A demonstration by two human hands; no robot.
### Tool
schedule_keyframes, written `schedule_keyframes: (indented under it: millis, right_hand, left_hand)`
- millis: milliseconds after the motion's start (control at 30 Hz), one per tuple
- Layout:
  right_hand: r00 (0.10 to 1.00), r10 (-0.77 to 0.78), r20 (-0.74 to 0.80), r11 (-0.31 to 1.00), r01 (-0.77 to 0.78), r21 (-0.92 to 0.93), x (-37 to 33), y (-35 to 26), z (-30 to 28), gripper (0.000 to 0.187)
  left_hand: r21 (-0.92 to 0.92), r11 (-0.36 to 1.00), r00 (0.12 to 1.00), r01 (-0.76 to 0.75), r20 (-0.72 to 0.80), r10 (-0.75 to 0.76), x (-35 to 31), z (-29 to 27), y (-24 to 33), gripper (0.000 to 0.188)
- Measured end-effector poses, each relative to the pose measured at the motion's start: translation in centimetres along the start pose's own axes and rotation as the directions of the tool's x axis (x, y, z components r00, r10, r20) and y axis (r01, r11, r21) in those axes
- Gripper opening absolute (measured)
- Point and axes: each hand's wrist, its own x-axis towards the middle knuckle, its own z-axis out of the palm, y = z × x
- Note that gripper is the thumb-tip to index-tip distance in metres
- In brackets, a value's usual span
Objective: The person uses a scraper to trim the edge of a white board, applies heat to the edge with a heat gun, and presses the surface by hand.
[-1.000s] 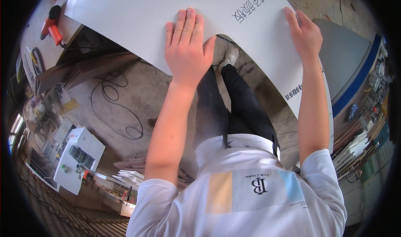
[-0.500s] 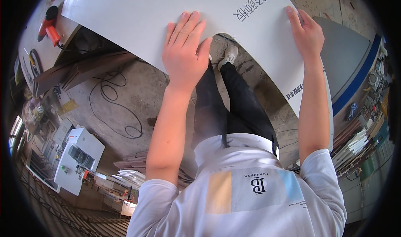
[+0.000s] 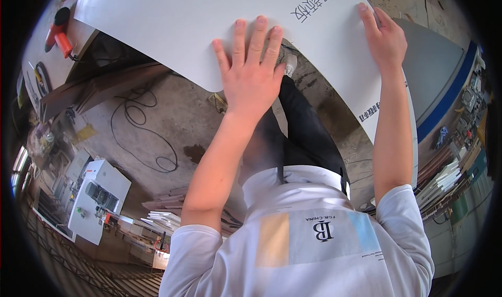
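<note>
A large white sheet board [image 3: 157, 30] with dark printed characters lies in front of me, with a curved cut-out in its near edge. My left hand [image 3: 251, 67] rests palm down on it by the corner beside the cut-out, fingers spread and gripping nothing. At the board's right edge, my right hand [image 3: 386, 41] has its thumb on the top face and its other fingers curled over the side, partly hidden. Both forearms reach forward from my body.
At the far left, a red and black power tool [image 3: 60, 35] lies on a worktop. Brown boards [image 3: 99, 88] lean below it. A black cable [image 3: 137, 116] loops over the concrete floor. A grey panel with a blue edge [image 3: 444, 98] stands right. White strips [image 3: 444, 179] are stacked behind it.
My left hand has slid to the right over the board towards the cut-out, and its fingers have spread wider. My right hand has stayed at the edge. The board has shifted very slightly.
</note>
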Motion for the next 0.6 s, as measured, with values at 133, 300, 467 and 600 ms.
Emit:
schedule_keyframes:
  millis: [133,300,467,600]
  right_hand:
    - [0.999,-0.005,-0.044,1.0,0.005,-0.001,0.2,0.9,0.5,0.07]
    - [1.0,0.002,0.023,0.998,0.0,-0.062,0.4,0.6,0.0,0.073]
    - [1.0,-0.015,-0.023,0.998,0.014,-0.061,0.5,0.6,0.5,0.073]
    - [0.999,0.031,0.02,0.997,-0.029,-0.076,0.6,0.6,0.3,0.063]
  left_hand:
    - [0.057,0.996,0.997,0.072,0.022,-0.073,-1.9,-0.8,-1.8,0.074]
    - [0.005,0.995,0.995,0.098,0.028,-0.098,-0.8,-0.6,0.2,0.075]
    - [-0.416,0.827,0.921,-0.379,-0.084,0.379,0.4,1.0,6.6,0.057]
    - [-0.608,0.658,0.891,-0.444,-0.219,0.399,-2.1,0.2,7.7,0.037]
